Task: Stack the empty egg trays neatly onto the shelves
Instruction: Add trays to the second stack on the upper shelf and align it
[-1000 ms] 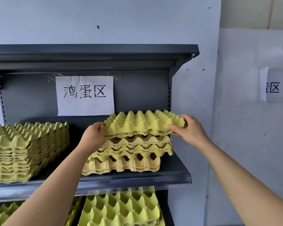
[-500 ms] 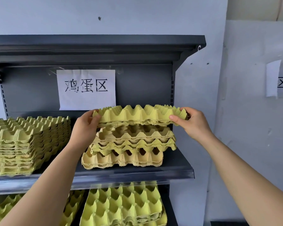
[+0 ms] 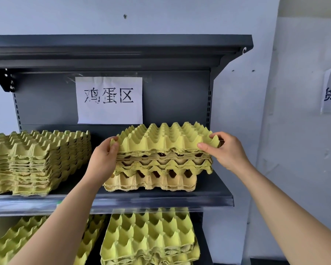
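**Top tray held at both ends, over the right-hand stack**

Far left on the middle shelf: left-hand stack of green trays, tall, fairly square, untouched. Well apart from the hands.

Left hand: fingers curled round the left end of the top tray, gripping it. The palm lies against the side of the layers below.

Centre: the top tray lies straight ahead, between the two hands. Its long axis runs left to right, along the shelf front. It is roughly level, and its front edge appears to touch the right-hand stack beneath. Cannot tell whether the cups are fully nested. That stack is ragged: its pale bottom tray sticks out left and forward of the green ones. A paper sign is taped to the back panel above.

Right hand: pinches the right front corner, thumb on the front edge, fingers over the peaks.

Neither hand is nearer; both are on the tray. Judgement: the move ahead is straight down with small sideways squaring, so ends and edges must line up with the layers below. Lower trays sit on the shelf underneath.
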`<state>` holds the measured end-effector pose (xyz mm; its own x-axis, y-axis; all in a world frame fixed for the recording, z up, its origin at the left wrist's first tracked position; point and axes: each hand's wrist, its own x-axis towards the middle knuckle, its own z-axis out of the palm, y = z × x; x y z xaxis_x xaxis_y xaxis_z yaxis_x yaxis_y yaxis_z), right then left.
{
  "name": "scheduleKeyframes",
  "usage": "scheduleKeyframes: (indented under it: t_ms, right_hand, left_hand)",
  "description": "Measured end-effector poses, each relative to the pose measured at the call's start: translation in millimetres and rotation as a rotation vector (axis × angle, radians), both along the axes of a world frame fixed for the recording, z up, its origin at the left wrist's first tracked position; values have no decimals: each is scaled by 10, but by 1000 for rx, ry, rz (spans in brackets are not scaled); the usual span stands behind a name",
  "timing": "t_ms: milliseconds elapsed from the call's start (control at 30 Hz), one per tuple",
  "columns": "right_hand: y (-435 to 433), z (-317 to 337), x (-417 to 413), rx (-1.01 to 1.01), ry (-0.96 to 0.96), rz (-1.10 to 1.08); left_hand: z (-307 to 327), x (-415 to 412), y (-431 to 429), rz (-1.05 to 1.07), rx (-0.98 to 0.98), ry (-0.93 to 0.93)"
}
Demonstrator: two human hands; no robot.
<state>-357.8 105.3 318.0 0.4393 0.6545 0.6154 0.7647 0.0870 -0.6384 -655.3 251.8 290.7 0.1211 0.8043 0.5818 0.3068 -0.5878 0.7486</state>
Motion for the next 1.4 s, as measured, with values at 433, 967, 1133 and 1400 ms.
scheduleKeyframes:
  t_ms: [433,967,1133,1400]
  right_hand:
    - [-81,115,0,111,120,112]
    - [-179,259,-206,274,447,303]
    - [-150,180,-442,247,368,387]
    - [-248,117,-443,47,217,476]
  left_hand:
    - [235,-33,-89,-154,-56,-231]
    - [513,411,-484,-222,-272,120]
    - [444,510,-533,-265,-313,79]
    - [519,476,-820,-248,-301,120]
